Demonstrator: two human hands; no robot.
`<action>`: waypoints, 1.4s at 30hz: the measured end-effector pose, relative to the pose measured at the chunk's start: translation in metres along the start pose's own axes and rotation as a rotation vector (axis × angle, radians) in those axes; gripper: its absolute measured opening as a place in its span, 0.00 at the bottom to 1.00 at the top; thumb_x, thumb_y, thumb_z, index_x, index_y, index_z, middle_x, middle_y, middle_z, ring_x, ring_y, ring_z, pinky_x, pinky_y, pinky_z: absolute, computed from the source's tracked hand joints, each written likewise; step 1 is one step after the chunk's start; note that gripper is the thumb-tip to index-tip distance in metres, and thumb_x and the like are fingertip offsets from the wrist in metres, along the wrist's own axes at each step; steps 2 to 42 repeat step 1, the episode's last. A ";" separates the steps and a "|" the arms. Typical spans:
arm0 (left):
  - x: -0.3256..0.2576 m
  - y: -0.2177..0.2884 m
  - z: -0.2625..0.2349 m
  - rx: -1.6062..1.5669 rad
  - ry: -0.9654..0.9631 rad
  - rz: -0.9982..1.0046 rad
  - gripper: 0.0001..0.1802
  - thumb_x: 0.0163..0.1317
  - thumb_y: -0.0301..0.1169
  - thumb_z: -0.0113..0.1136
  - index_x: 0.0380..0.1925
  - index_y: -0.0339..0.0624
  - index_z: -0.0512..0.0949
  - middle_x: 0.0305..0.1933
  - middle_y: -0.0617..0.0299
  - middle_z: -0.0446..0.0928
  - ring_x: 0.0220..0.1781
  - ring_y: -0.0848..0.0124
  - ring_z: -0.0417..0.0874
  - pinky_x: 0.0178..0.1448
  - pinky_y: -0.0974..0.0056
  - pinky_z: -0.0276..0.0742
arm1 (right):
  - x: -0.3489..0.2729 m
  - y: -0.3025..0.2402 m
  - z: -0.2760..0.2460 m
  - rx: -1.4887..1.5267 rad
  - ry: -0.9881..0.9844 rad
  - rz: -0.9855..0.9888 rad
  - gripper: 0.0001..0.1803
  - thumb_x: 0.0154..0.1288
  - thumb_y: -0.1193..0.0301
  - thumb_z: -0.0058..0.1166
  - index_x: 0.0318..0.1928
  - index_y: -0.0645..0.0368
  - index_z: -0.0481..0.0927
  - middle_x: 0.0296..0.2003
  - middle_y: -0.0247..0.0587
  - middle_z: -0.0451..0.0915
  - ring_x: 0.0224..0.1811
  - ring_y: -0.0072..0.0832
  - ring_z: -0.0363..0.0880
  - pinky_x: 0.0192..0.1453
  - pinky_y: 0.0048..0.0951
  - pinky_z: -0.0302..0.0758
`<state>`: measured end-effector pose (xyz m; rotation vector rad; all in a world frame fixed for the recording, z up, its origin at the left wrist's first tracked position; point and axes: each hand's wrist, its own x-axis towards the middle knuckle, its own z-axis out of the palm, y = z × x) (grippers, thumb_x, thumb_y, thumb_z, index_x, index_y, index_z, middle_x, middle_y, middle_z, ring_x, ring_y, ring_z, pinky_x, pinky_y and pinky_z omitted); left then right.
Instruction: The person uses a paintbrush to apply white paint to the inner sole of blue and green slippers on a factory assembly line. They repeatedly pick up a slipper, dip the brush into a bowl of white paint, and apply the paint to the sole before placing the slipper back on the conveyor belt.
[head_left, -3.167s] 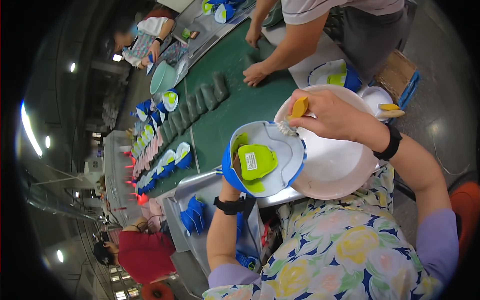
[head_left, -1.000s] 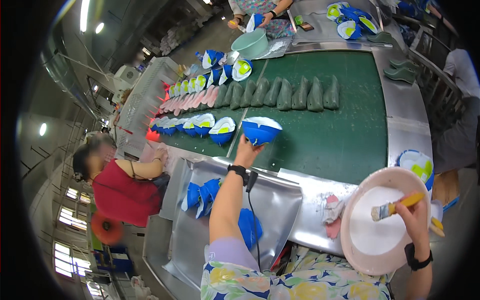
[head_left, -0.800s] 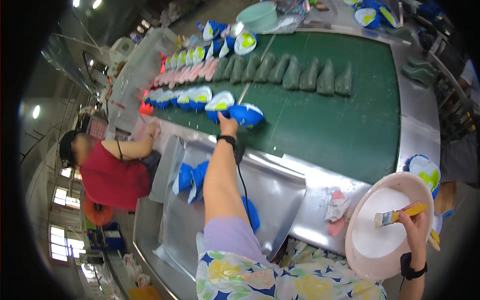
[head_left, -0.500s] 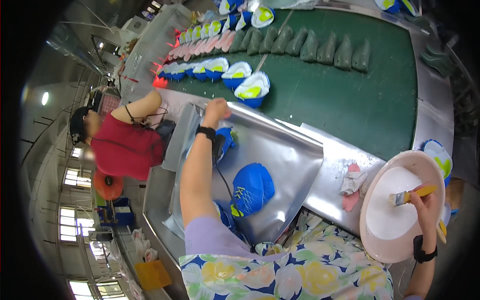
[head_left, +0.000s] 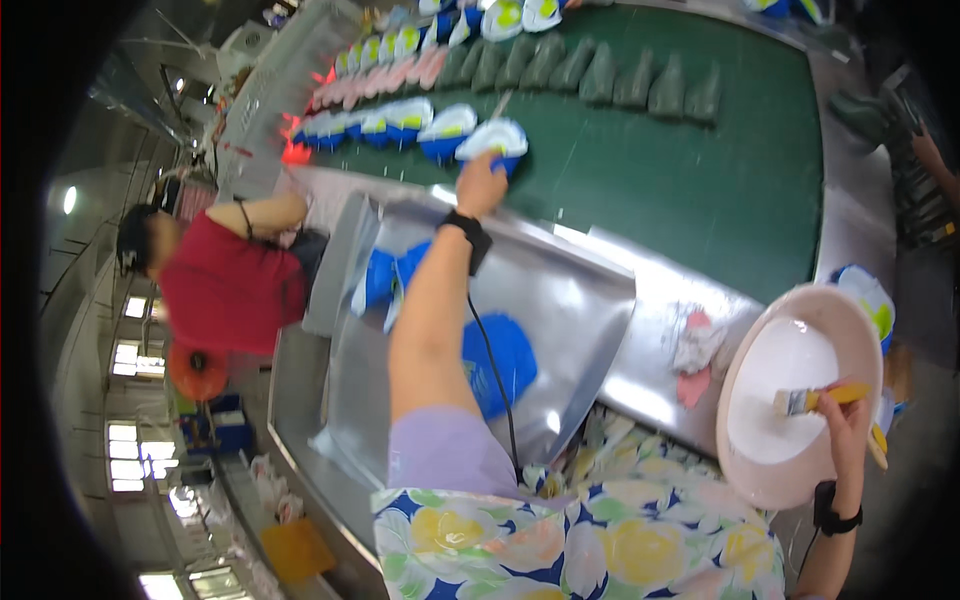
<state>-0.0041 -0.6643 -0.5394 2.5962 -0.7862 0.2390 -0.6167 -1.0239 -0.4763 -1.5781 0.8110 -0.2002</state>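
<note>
Placing step: left hand (head_left: 482,186) gripped blue-and-white shoe piece (head_left: 492,140) at green belt (head_left: 700,190). Right hand (head_left: 845,430) held brush (head_left: 818,398) over basin (head_left: 745,480). Release needs steadiness.

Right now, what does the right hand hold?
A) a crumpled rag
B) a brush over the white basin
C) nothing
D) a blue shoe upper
B: the right hand grips a yellow-handled brush with its bristles over the white contents of the basin.
</note>
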 end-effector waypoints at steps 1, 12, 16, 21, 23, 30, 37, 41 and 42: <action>0.000 0.008 -0.026 -0.023 -0.023 0.042 0.23 0.59 0.37 0.57 0.56 0.47 0.79 0.56 0.45 0.79 0.60 0.49 0.78 0.64 0.51 0.72 | 0.002 0.007 -0.006 -0.018 -0.014 0.031 0.11 0.68 0.71 0.60 0.46 0.62 0.75 0.42 0.42 0.81 0.44 0.24 0.80 0.53 0.26 0.80; 0.000 0.008 -0.026 -0.023 -0.023 0.042 0.23 0.59 0.37 0.57 0.56 0.47 0.79 0.56 0.45 0.79 0.60 0.49 0.78 0.64 0.51 0.72 | 0.002 0.007 -0.006 -0.018 -0.014 0.031 0.11 0.68 0.71 0.60 0.46 0.62 0.75 0.42 0.42 0.81 0.44 0.24 0.80 0.53 0.26 0.80; 0.000 0.008 -0.026 -0.023 -0.023 0.042 0.23 0.59 0.37 0.57 0.56 0.47 0.79 0.56 0.45 0.79 0.60 0.49 0.78 0.64 0.51 0.72 | 0.002 0.007 -0.006 -0.018 -0.014 0.031 0.11 0.68 0.71 0.60 0.46 0.62 0.75 0.42 0.42 0.81 0.44 0.24 0.80 0.53 0.26 0.80; 0.000 0.008 -0.026 -0.023 -0.023 0.042 0.23 0.59 0.37 0.57 0.56 0.47 0.79 0.56 0.45 0.79 0.60 0.49 0.78 0.64 0.51 0.72 | 0.002 0.007 -0.006 -0.018 -0.014 0.031 0.11 0.68 0.71 0.60 0.46 0.62 0.75 0.42 0.42 0.81 0.44 0.24 0.80 0.53 0.26 0.80; 0.000 0.008 -0.026 -0.023 -0.023 0.042 0.23 0.59 0.37 0.57 0.56 0.47 0.79 0.56 0.45 0.79 0.60 0.49 0.78 0.64 0.51 0.72 | 0.002 0.007 -0.006 -0.018 -0.014 0.031 0.11 0.68 0.71 0.60 0.46 0.62 0.75 0.42 0.42 0.81 0.44 0.24 0.80 0.53 0.26 0.80; 0.000 0.008 -0.026 -0.023 -0.023 0.042 0.23 0.59 0.37 0.57 0.56 0.47 0.79 0.56 0.45 0.79 0.60 0.49 0.78 0.64 0.51 0.72 | 0.002 0.007 -0.006 -0.018 -0.014 0.031 0.11 0.68 0.71 0.60 0.46 0.62 0.75 0.42 0.42 0.81 0.44 0.24 0.80 0.53 0.26 0.80; 0.000 0.008 -0.026 -0.023 -0.023 0.042 0.23 0.59 0.37 0.57 0.56 0.47 0.79 0.56 0.45 0.79 0.60 0.49 0.78 0.64 0.51 0.72 | 0.002 0.007 -0.006 -0.018 -0.014 0.031 0.11 0.68 0.71 0.60 0.46 0.62 0.75 0.42 0.42 0.81 0.44 0.24 0.80 0.53 0.26 0.80; 0.000 0.008 -0.026 -0.023 -0.023 0.042 0.23 0.59 0.37 0.57 0.56 0.47 0.79 0.56 0.45 0.79 0.60 0.49 0.78 0.64 0.51 0.72 | 0.002 0.007 -0.006 -0.018 -0.014 0.031 0.11 0.68 0.71 0.60 0.46 0.62 0.75 0.42 0.42 0.81 0.44 0.24 0.80 0.53 0.26 0.80; 0.000 0.008 -0.026 -0.023 -0.023 0.042 0.23 0.59 0.37 0.57 0.56 0.47 0.79 0.56 0.45 0.79 0.60 0.49 0.78 0.64 0.51 0.72 | 0.002 0.007 -0.006 -0.018 -0.014 0.031 0.11 0.68 0.71 0.60 0.46 0.62 0.75 0.42 0.42 0.81 0.44 0.24 0.80 0.53 0.26 0.80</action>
